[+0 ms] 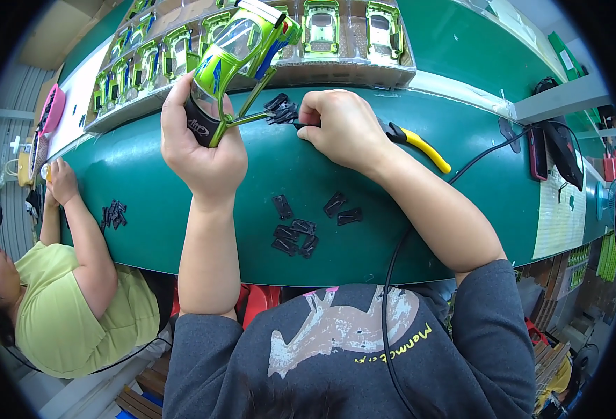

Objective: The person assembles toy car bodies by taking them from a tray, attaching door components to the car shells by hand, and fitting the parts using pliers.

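Observation:
My left hand (206, 164) is closed round a bright green toy car body shell (217, 73) with clear windows and blue markings, lifted above the green table. My right hand (350, 129) is bent in a pinch at a small heap of black plastic parts (280, 108), just right of the shell. A dark tip shows at its fingertips, seemingly one of these parts. Nearer to me lie several more small flat black parts (297, 234). Pliers with yellow and black handles (423, 149) lie beyond my right wrist, their jaws hidden behind it.
A tray (392, 75) of similar green car shells stands along the far side of the table (266, 269). At left, a co-worker's hand (62, 181) is by another small pile of black parts (114, 214). A black cable (392, 269) crosses the table at right.

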The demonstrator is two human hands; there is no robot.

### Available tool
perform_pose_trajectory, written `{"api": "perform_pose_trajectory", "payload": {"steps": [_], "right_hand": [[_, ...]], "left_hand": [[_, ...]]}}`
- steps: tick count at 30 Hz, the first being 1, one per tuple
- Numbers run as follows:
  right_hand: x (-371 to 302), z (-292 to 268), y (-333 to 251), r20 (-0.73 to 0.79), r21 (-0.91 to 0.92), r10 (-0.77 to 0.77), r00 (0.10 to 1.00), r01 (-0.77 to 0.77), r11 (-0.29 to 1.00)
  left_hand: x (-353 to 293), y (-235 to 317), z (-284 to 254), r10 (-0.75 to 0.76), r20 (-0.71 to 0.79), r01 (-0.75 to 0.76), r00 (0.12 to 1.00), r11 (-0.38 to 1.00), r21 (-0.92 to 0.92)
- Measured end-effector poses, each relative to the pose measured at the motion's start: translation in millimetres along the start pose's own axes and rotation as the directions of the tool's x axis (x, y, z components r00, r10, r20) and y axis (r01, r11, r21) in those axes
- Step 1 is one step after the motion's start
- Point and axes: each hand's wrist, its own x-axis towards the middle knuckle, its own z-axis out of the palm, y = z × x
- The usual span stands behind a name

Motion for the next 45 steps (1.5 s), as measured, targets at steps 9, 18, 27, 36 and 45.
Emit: {"api": "perform_pose_trajectory", "payload": {"steps": [9, 18, 27, 36, 45], "right_hand": [[-63, -45, 9, -0.294, 0.293, 0.014, 0.956, 0.076, 0.953], [-96, -53, 42, -0.371, 0.412, -0.074, 0.926, 0.236, 0.88], [-101, -63, 51, -0.311, 0.689, 0.071, 0.948, 0.173, 0.704], [-112, -68, 36, -0.291, 0.535, -0.151, 0.945, 0.291, 0.793], [-112, -60, 30, -0.391, 0.422, -0.146, 0.909, 0.318, 0.849]], "left_hand": [[-10, 6, 2, -0.119, 0.049, 0.123, 0.992, 0.989, -0.078], [-27, 27, 17, -0.046, 0.41, 0.142, 0.911, 0.968, -0.207], [-32, 50, 28, 0.143, 0.603, 0.062, 0.785, 0.95, -0.306], [-32, 52, 29, 0.175, 0.652, 0.062, 0.738, 0.944, -0.324], [-34, 53, 31, 0.199, 0.694, 0.039, 0.692, 0.95, -0.311]]}}
